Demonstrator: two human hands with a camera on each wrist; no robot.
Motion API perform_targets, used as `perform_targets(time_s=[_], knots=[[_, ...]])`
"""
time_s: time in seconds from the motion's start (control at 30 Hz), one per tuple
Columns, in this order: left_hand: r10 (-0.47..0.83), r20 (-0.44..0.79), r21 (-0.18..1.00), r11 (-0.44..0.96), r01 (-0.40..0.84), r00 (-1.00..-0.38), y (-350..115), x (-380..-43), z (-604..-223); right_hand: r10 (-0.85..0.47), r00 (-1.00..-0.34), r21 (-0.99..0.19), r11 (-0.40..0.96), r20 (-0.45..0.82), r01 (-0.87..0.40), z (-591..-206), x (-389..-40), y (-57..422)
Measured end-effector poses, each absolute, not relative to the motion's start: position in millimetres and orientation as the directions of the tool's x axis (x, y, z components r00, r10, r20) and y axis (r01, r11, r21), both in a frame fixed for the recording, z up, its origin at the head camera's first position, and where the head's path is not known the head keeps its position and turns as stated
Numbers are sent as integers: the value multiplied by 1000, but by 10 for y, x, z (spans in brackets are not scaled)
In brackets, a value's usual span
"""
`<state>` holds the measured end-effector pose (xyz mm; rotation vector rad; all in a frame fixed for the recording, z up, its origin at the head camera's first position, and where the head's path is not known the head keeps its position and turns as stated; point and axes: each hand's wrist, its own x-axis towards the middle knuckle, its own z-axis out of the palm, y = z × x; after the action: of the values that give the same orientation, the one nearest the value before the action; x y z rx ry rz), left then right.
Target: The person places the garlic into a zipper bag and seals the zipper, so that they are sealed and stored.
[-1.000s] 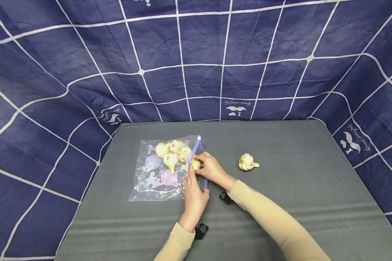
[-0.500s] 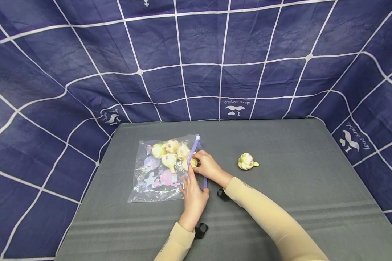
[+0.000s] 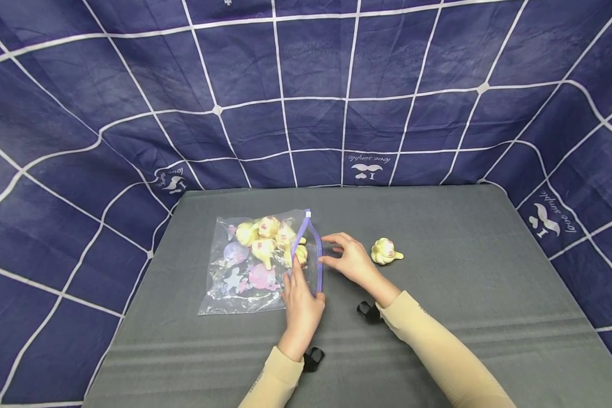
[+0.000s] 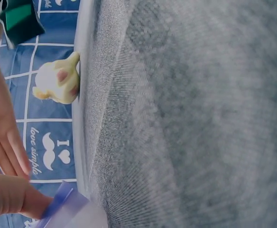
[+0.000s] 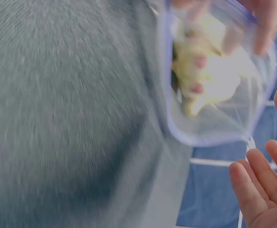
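Note:
A clear zip bag (image 3: pixel 216 300) with a purple zip rim and printed pictures lies on the left of the table, its mouth gaping to the right. Inside it are several garlic bulbs (image 3: pixel 263 250), bunched towards the far side and the mouth. My left hand (image 3: pixel 303 309) grips the rim at the near side of the mouth; the left wrist view has the thumb on the purple strip. Just right of the mouth is my right hand (image 3: pixel 356 265), fingers spread, holding nothing. One loose garlic bulb (image 3: pixel 383 251) lies beyond it, its stem pointing right.
Grey cloth covers the table (image 3: pixel 464 283). A dark blue curtain (image 3: pixel 316 73) with white grid lines stands behind it and along both sides. Black wrist straps (image 3: pixel 313 359) show beneath the sleeves.
My right hand has let go of a garlic bulb inside the bag's mouth and drawn out to the right. The left hand has stayed at the rim.

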<state>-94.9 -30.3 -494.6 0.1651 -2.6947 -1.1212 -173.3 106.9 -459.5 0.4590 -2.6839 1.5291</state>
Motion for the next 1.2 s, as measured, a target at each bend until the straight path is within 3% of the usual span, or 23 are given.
perform_targets(time_s=[0.3,0.63,1.03,1.2], knots=[[-198,198,714,700,3,-960,-294,-957,-4956,-81,-982,-895,405,168,-186,-4524,-1655,1530],[-192,214,732,681,27,-958,-301,-962,-4943,81,-986,-890,445,146,-95,-4550,-1600,2069],[-181,240,737,674,57,-954,-297,-965,-4949,12,-999,-781,624,-38,37,-4760,-1611,2323],[-183,224,743,668,46,-957,-297,-963,-4933,-12,-999,-733,680,-35,18,-4834,-1642,2317]])
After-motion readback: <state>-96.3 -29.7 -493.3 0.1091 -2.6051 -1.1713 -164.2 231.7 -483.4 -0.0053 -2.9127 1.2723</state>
